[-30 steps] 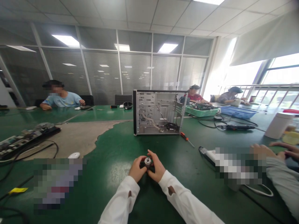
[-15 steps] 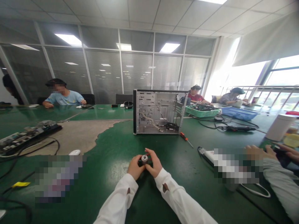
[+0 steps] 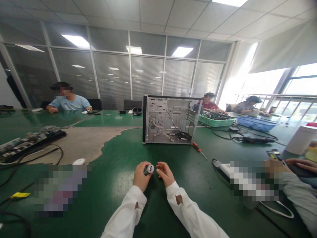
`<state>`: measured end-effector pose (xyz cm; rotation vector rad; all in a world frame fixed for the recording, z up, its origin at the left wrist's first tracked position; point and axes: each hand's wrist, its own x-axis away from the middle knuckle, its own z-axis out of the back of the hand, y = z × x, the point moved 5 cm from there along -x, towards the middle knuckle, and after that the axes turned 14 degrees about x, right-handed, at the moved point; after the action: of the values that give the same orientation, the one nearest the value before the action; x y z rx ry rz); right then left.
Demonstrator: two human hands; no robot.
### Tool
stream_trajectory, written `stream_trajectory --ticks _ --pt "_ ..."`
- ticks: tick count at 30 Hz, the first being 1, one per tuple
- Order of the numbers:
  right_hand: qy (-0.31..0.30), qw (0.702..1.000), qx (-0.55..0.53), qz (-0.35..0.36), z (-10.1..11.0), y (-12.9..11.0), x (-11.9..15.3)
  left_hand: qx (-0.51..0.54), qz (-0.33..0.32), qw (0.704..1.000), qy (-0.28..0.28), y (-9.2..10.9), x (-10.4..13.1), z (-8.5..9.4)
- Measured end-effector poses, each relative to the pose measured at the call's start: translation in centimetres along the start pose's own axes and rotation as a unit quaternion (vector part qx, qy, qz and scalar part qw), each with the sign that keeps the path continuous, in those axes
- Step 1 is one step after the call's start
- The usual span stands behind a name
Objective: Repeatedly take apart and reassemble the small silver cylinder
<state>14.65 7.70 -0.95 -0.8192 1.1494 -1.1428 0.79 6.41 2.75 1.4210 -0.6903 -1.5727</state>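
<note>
A small round container (image 3: 150, 169) with a pale, silvery end is held between the fingers and thumb of my left hand (image 3: 141, 177). Just to its right is my right hand (image 3: 165, 173), fingers curved and a little apart, not touching the container; nothing shows in it. Both hands are low over the green table (image 3: 119, 198). Beyond them stands an open computer case (image 3: 170, 120), with loose cables inside. An orange-handled screwdriver (image 3: 199, 150) lies by the case's lower right corner.
Power strips lie at left (image 3: 32, 142) and right (image 3: 242, 178). Green (image 3: 216, 121) and blue (image 3: 257, 123) baskets stand behind, right. Another person's sleeve (image 3: 298, 195) reaches in at right. A white mouse (image 3: 79, 161) lies left. More people sit across the table.
My right hand has come off the container and moved slightly right. The container stays in my left hand, tilted more toward the right. The view has shifted slightly.
</note>
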Motion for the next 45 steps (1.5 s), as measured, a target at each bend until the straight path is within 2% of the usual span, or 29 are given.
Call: stream_trajectory --ticks 6,11,15,18,25,35,41,45 --pt "0.001 1.0 -0.003 -0.006 -0.2 0.4 0.0 -0.013 -0.043 0.999 -0.002 0.5 0.0 0.0" --pt "-0.004 1.0 0.001 0.0 -0.3 0.3 0.2 -0.006 -0.044 0.999 0.001 0.6 0.1 0.0" --pt "-0.001 1.0 -0.005 0.007 -0.3 0.3 0.2 0.059 0.005 0.998 0.001 0.1 0.1 0.0" --pt "0.003 1.0 -0.002 0.01 -0.3 0.4 0.1 0.13 0.042 0.99 -0.023 -0.4 0.1 -0.4" --pt "0.005 1.0 -0.021 -0.004 0.0 0.7 0.0 0.237 0.091 0.966 -0.058 -0.8 0.3 -1.2" --pt "0.024 0.995 -0.089 -0.029 0.4 0.5 0.0 0.352 0.136 0.924 -0.066 -0.7 0.7 -1.8" --pt "-0.007 0.993 -0.11 -0.036 0.6 0.2 0.1 0.389 0.172 0.904 -0.036 -0.9 0.6 -1.7" --pt "-0.001 0.992 -0.124 -0.039 0.5 0.4 0.0 0.441 0.209 0.873 -0.008 -0.9 0.8 -1.8"
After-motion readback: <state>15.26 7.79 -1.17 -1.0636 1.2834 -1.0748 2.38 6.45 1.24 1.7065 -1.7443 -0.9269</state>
